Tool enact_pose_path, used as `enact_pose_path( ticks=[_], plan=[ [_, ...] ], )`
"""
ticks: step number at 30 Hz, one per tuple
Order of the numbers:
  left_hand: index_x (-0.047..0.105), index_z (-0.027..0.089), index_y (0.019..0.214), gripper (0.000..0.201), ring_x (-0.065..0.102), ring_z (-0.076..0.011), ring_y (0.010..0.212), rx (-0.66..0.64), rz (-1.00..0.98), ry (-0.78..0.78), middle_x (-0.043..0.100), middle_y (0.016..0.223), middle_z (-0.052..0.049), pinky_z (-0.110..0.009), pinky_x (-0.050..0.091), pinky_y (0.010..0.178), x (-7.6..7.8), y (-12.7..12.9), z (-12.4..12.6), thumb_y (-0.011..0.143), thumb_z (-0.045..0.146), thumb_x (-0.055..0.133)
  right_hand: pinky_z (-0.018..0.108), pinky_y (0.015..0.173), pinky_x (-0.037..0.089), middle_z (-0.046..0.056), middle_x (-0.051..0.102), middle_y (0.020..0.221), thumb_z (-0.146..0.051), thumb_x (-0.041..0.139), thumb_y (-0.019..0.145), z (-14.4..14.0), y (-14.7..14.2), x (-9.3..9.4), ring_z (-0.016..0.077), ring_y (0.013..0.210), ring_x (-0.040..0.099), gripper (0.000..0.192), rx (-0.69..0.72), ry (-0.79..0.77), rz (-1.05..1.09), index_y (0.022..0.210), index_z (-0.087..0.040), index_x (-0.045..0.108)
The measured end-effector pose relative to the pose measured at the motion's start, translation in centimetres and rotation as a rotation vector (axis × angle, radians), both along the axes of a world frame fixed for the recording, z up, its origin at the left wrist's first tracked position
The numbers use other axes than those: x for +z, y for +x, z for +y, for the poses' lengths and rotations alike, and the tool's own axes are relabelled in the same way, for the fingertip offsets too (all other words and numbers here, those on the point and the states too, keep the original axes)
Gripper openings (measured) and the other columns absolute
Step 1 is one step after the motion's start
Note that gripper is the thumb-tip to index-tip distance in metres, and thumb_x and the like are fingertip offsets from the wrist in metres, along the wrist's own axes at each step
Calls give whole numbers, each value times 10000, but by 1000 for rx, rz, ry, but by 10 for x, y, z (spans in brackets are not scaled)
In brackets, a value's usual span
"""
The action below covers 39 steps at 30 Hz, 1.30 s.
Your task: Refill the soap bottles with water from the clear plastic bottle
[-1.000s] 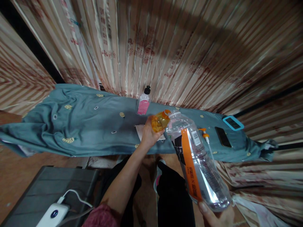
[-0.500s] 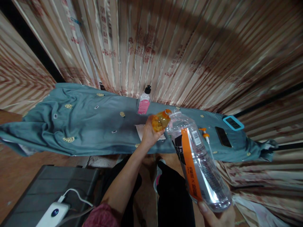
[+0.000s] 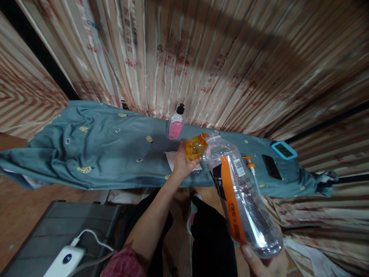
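Over the middle of the teal cloth [image 3: 112,154]: amber bottle [image 3: 196,149] and large clear bottle [image 3: 242,196] held up neck to neck, well left of the phone [image 3: 271,167].
Left hand [image 3: 181,165]: wrapped snugly around the amber bottle's body, fingers curled in; neck tilted toward the right and far side.
Right hand [image 3: 266,263]: at the near right, bearing the base end of the large clear bottle; thumb laid against the lower body, other fingers mostly hidden behind, but plainly supporting the weight.
Bottle mouths: touching or just beside each other, exact contact impossible to tell; no stream clearly visible.
Decanting: probably the step in hand, with mouths lined up for a transfer; direction of flow uncertain.
Next move at the necks: seemingly calls for a steady left grip, slow tilting from the right, and rims kept matched against spills.
Orange-topped pump [image 3: 250,165]: lying on the cloth just right of the large clear bottle, perhaps belonging to the amber bottle.
Against one second ago: almost nothing different; same grips, same tilt, same pairing of mouths, only a slight drift of the whole view.
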<state>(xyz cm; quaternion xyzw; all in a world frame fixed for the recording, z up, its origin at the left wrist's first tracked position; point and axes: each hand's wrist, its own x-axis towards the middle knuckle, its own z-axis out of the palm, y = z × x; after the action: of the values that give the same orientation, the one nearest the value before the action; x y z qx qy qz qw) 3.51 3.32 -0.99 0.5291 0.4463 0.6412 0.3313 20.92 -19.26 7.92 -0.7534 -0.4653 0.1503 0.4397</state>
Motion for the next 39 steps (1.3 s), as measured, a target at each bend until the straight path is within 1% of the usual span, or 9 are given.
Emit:
enact_pose_path(
  ticks=[4,9,13,17,21,23,27,35,39],
  plan=[
    [515,212,1245,762,703,-292,1095,-6,24,-10,686,1181,-95,-481,576,1004,-1,1,1,598,270,914,504,973,468,200,634,1205,-755,700,687,0,-1,1,382,1095,635,960,6,18,20,1366,-100,522],
    [504,228,1250,760,706,-297,1086,13,36,-9,690,1167,-90,-490,589,976,-4,4,3,610,274,910,488,979,483,190,646,1220,-734,689,721,-1,0,1,378,1117,637,908,6,14,-30,1362,-108,539],
    [503,235,1238,730,716,-298,1062,8,55,-4,689,1165,-87,-497,594,963,-2,3,2,619,244,891,484,967,492,188,650,1208,-730,697,717,-1,0,1,371,1095,651,924,21,19,-25,1377,-108,522],
    [503,204,1226,689,717,-295,1062,-4,50,24,683,1168,-102,-494,587,971,0,2,1,638,210,862,489,969,479,194,633,1229,-741,707,698,-1,1,0,375,1104,639,945,13,16,-18,1375,-112,511],
    [510,201,1239,716,710,-297,1068,9,65,9,686,1157,-101,-490,582,980,-1,1,1,627,225,879,519,993,439,208,607,1242,-763,724,650,0,0,0,396,1135,598,988,25,16,13,1353,-100,520],
    [510,203,1251,734,708,-301,1071,11,79,-7,689,1153,-100,-491,582,979,-2,1,1,623,236,888,518,980,439,205,604,1225,-760,732,643,1,0,1,390,1114,601,992,27,21,23,1351,-99,515],
    [511,202,1251,727,713,-291,1062,4,78,-10,693,1153,-94,-478,585,974,-1,1,1,629,232,887,500,974,448,190,611,1212,-742,739,652,2,0,1,369,1089,614,950,28,36,7,1331,-113,525],
    [504,192,1226,688,711,-290,1074,-7,58,8,689,1175,-110,-477,577,985,2,1,0,639,212,863,491,963,457,170,627,1202,-728,734,659,0,1,1,362,1078,626,917,22,35,-9,1328,-135,533],
    [504,208,1226,689,717,-281,1059,-13,50,-2,693,1167,-97,-470,584,978,4,1,-1,638,214,865,484,954,462,159,640,1185,-717,736,657,1,-1,4,355,1061,634,888,28,31,-18,1310,-149,540]
  ],
)
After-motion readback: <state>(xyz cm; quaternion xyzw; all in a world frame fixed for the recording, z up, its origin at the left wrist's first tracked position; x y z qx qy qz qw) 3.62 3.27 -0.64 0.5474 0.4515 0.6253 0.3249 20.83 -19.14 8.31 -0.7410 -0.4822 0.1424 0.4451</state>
